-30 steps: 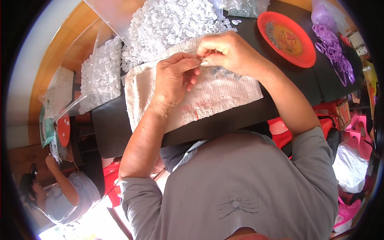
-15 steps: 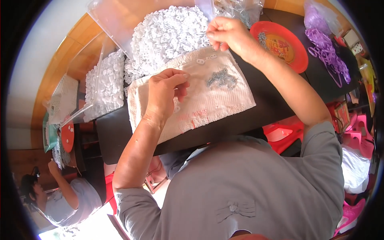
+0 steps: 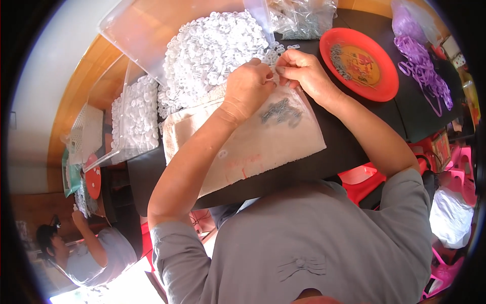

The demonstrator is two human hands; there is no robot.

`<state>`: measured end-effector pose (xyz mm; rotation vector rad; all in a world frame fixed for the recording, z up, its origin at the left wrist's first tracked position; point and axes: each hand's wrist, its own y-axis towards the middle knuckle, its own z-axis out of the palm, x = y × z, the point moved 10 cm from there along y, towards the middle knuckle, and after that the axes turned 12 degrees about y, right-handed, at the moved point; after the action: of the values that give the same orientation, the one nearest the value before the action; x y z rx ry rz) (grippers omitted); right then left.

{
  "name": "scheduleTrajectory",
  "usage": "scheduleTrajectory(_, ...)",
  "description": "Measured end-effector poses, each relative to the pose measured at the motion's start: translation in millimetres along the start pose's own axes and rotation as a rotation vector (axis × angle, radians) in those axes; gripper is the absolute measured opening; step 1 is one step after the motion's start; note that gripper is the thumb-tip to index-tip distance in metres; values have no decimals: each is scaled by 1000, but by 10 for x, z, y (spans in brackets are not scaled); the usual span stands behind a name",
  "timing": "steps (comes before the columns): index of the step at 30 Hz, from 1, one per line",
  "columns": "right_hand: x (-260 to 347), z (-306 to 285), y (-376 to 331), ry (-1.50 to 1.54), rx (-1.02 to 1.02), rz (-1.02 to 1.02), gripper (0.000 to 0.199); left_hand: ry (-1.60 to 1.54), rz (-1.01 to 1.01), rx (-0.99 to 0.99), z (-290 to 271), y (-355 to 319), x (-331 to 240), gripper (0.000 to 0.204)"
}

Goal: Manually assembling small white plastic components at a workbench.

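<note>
My left hand [image 3: 248,86] and my right hand [image 3: 304,73] meet fingertip to fingertip above the far edge of a beige cloth [image 3: 253,147] spread on the black table [image 3: 354,152]. Both pinch a small white plastic piece [image 3: 276,75] between them. A little heap of small grey metal parts [image 3: 279,111] lies on the cloth just under my hands. Behind my left hand rises a big pile of white plastic pieces [image 3: 212,50] in a clear tray.
A red plate [image 3: 385,86] holding grey parts sits right of my hands, with purple loops [image 3: 422,61] beyond it. A second clear tray of white pieces [image 3: 134,119] stands at the left. Clear bags [image 3: 304,17] lie at the back. Another person [image 3: 86,253] sits lower left.
My right hand came back from the far pile toward the cloth, and my left hand rose from the cloth to meet it; both now pinch a piece together.
</note>
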<state>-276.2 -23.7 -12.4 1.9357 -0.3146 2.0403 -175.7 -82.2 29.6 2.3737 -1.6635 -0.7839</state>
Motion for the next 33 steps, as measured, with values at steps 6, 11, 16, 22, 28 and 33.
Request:
scheduleTrajectory(6, 56, -8, -19, 22, 35, -28, 9, 155, 40, 170, 226, 180, 62, 14)
scheduleTrajectory(11, 74, -13, -33, 51, 17, -6, 6, -180, -173, 116, 119, 117, 219, 10)
scheduleTrajectory(16, 150, 25, -89, 27, 15, -115, 7, -841, -590, 82, -80, -301, 344, 10)
scheduleTrajectory(22, 364, 426, -221, 54, 127, -83, 8, -1286, -713, 72, -173, -738, 345, 11)
scheduleTrajectory(28, 485, 896, -274, 59, 174, 83, 10, -1328, -670, -110, -310, -940, 465, 10)
scheduleTrajectory(33, 378, 1048, -257, 234, 109, 95, 13, -1345, -607, -216, -399, -986, 477, 8)
